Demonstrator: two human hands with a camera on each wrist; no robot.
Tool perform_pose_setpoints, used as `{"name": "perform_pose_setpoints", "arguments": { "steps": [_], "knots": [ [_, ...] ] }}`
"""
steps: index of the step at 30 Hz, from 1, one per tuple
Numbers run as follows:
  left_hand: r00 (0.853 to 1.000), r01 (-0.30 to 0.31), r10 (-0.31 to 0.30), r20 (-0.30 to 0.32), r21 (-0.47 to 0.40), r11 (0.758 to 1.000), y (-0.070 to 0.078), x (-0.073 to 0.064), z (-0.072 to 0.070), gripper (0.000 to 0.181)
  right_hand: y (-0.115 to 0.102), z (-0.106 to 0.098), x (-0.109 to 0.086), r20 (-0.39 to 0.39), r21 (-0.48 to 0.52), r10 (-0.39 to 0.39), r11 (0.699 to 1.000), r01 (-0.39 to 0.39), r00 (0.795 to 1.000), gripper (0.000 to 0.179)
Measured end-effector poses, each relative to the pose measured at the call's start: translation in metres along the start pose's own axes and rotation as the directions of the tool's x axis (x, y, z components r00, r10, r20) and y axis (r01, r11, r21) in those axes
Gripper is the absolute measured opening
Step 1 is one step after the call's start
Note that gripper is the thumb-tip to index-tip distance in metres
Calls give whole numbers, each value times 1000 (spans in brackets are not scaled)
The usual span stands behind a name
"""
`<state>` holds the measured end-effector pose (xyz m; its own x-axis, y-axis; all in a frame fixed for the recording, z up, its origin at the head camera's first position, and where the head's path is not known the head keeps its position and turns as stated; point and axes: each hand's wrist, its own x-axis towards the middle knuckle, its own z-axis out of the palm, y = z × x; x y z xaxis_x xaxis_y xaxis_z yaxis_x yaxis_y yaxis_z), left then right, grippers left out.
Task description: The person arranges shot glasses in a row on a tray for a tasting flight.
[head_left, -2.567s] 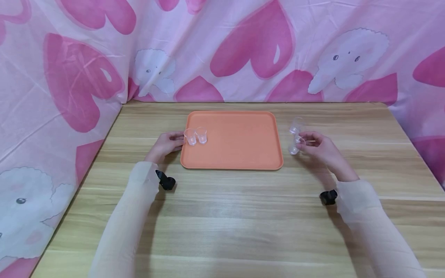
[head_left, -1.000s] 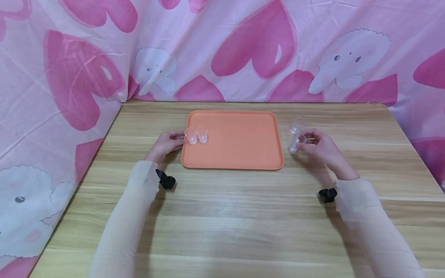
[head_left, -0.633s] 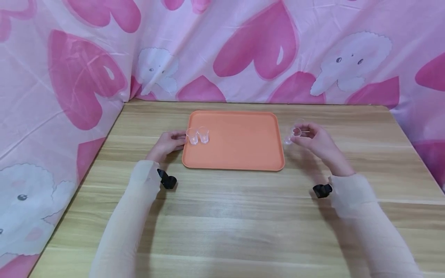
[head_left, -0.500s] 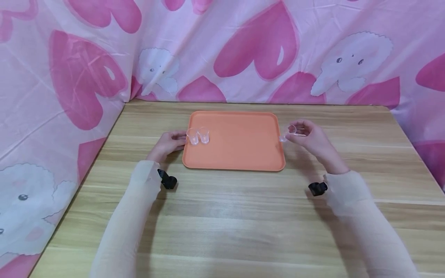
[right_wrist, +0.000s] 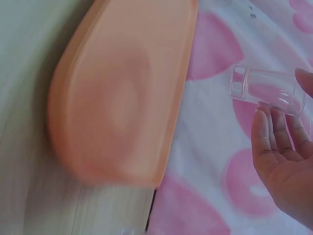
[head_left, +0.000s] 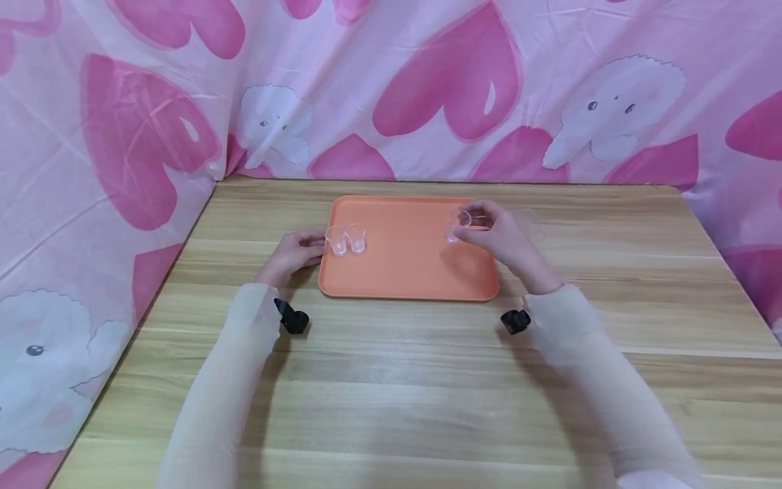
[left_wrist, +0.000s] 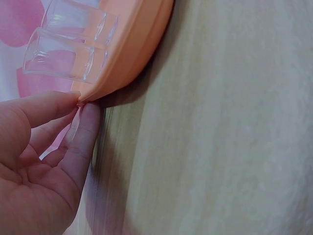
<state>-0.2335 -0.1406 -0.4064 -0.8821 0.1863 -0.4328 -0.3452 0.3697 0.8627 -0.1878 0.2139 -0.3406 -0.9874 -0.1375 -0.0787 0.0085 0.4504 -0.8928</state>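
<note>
My right hand (head_left: 497, 238) pinches a small clear cup (head_left: 455, 227) near its rim, held above the right part of the orange tray (head_left: 403, 288). In the right wrist view the cup (right_wrist: 266, 88) is free of the tray, between thumb and fingers. At the tray's left edge my left hand (head_left: 293, 255) grips the rim, with the thumb on top and fingers below, as the left wrist view shows at the tray corner (left_wrist: 132, 63). Two clear cups stand side by side on the tray's left end, a left one (head_left: 337, 241) and a right one (head_left: 356, 239).
Another clear cup (head_left: 530, 223), faint against the wood, stands right of the tray behind my right hand. The wooden table (head_left: 391, 380) ends at a pink curtain (head_left: 342, 81) with hearts, at the back and left. A black wrist camera (head_left: 515, 321) sits at my right sleeve.
My right hand has lifted one cup from the table right of the tray and carried it left over the tray. My left hand and the two cups on the tray stay put.
</note>
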Motion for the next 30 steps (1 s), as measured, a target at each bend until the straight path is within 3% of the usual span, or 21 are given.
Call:
{"name": "perform_pose_setpoints", "arguments": {
  "steps": [9,20,30],
  "knots": [
    [1000,15,-15,-11,-8,1000,1,1,0,47,-11,37,21,28,90,-12,996,10,1000,45],
    [1000,-1,1,-5,-30,1000,-3,0,2,48,-20,78,36,103,88,64,993,-73,993,50],
    [999,27,-27,-19,-9,1000,1,1,2,47,-18,106,51,102,150,44,987,-59,994,46]
  ]
}}
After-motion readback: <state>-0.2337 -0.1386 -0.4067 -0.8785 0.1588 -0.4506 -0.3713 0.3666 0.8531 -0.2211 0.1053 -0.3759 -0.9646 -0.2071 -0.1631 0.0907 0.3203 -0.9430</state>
